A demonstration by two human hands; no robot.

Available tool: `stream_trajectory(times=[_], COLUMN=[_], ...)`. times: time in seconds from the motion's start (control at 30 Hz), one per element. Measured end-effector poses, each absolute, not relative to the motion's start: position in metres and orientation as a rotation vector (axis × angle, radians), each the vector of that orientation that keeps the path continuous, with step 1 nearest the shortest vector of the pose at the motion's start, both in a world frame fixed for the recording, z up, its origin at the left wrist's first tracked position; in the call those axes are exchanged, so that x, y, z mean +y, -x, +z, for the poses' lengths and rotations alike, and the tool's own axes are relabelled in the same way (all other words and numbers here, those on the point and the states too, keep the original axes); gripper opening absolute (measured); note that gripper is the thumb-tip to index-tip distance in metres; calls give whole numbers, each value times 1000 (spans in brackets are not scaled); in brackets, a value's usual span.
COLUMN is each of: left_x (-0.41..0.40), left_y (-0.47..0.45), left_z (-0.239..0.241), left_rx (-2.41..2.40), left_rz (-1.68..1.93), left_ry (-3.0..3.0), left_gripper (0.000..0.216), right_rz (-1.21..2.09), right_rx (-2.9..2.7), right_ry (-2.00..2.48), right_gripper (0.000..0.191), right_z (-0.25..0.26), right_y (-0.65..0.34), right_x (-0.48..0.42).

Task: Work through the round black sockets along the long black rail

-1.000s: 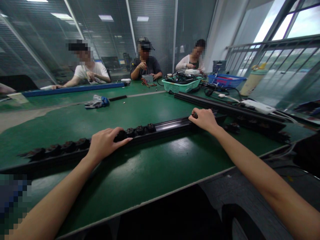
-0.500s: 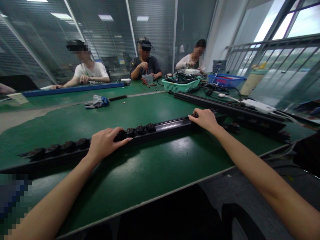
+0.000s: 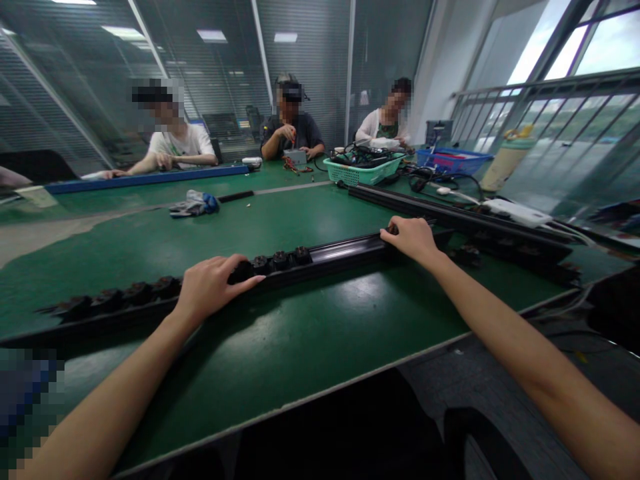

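Note:
A long black rail lies across the green table, with several round black sockets set in it. My left hand rests on the rail near its middle, fingers laid over a socket. My right hand is curled over the rail farther right, gripping a small black part at its fingertips.
More black rails lie to the right with a white power strip and cables. A green basket of cables, a blue bin, a blue rail and a cloth sit farther back. Three people work at the far side.
My right hand has shifted slightly right along the rail. My left hand has not moved.

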State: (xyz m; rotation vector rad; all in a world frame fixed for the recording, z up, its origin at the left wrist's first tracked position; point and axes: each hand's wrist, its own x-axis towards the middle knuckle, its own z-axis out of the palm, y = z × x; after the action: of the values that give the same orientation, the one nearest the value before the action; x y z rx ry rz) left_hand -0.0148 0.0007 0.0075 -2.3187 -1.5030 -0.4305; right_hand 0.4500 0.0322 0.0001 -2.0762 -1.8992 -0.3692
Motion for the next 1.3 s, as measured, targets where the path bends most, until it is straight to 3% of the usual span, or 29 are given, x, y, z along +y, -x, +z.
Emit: stream_trajectory(times=[0.93, 1.3], left_x=[0, -1], left_y=[13, 13], left_z=[8, 9], left_rx=[-1504, -1518], left_rz=[-439, -460], left_ry=[2317, 2318], left_gripper=[77, 74], right_rz=[-421, -297], right_rx=[-1701, -1664], right_ry=[2278, 2391], right_gripper=[37, 43], right_z=[-3, 5], right_y=[-469, -468], right_x=[38, 36])
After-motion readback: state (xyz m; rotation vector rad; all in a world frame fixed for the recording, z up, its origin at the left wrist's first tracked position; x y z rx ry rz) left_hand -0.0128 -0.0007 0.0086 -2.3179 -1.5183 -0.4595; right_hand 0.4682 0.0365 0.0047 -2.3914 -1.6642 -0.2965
